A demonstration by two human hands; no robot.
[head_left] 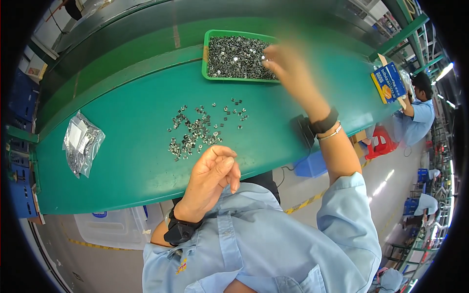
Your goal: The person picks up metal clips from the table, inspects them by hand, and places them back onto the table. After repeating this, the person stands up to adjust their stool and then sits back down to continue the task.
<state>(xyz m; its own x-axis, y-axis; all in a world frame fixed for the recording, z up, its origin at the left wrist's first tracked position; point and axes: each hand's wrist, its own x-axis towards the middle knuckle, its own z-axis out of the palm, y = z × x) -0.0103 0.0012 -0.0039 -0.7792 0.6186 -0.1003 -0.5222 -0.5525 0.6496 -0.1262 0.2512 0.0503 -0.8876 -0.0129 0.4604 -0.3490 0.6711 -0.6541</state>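
Note:
At the table's near edge is my left hand (210, 177), its fingers curled and the thumb bent in against them. What it holds, if anything, is hidden. My right hand (286, 63) reaches over the right end of a green tray (205, 61) and is smeared by motion, so its grip is unclear. Small dark and silvery metal pieces (234, 54) fill that tray. A loose scatter of similar pieces (195, 131) lies on the green tabletop (132, 161), just beyond my left hand.
A clear plastic bag (84, 144) of small parts lies at the left. To the right stands a blue and yellow box (388, 82), near a seated person (421, 115) in light blue. Under the table are a translucent bin (112, 227) and a blue bin (311, 165).

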